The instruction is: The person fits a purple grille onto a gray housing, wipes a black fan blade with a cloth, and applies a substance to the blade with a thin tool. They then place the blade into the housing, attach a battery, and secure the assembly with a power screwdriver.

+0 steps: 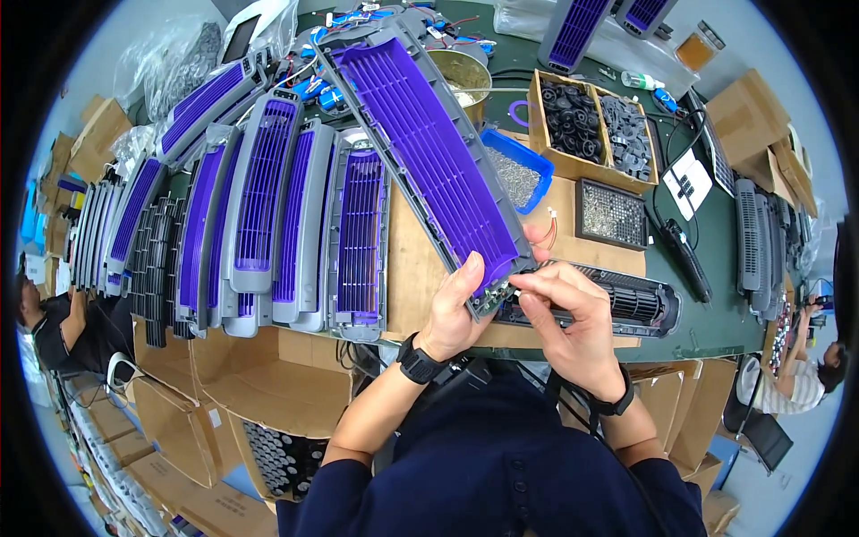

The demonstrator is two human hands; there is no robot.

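Observation:
My left hand grips the lower end of a long grey fan housing with a purple slatted inside. The housing is tilted, its far end up and to the left. At its near end a small circuit board shows beside my left fingers. My right hand pinches at that end with thumb and forefinger; what sits between the fingertips is too small to make out. Behind my hands, thin wires stick up. Partly under my right hand lies a grey housing with a black cylindrical fan rotor.
Several purple-and-grey housings stand at the left. Beyond my hands are a blue tray of small metal parts, a divided box of black and grey parts, and a black screw tray. A black electric screwdriver lies at the right.

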